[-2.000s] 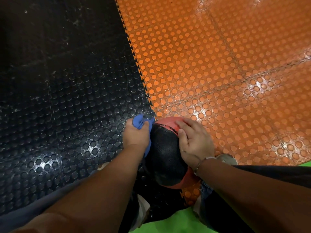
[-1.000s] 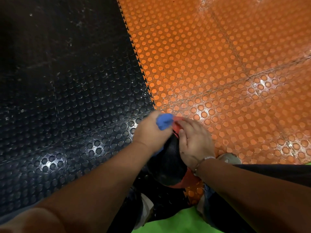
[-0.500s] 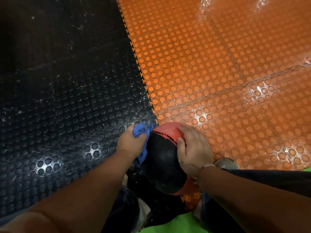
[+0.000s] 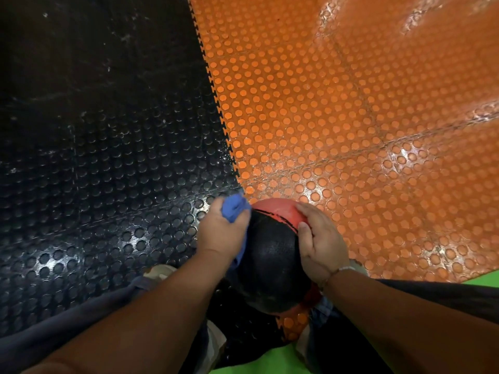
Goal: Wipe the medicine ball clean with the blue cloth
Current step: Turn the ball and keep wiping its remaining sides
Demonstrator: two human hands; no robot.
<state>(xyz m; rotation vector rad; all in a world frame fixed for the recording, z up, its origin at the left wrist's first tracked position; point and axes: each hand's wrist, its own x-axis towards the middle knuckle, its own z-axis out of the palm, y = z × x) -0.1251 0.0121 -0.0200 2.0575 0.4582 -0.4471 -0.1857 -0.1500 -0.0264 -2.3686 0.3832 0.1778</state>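
The left hand grips the bunched blue cloth against the medicine ball's left side. The right hand rests on its right side, fingers seemingly laid flat.

Studded black tiles are covering the floor's left side and fading into shadow toward its far left corner. Studded orange tiles are covering the right side out to the far right edge. A toothed interlocking seam is joining the two colours, running diagonally from the far edge toward the near one. Straight joints are dividing the orange tiles into squares. Light is glaring off the studs on both colours. White scuffs are showing on the black. A green surface is bordering the floor's near edge.
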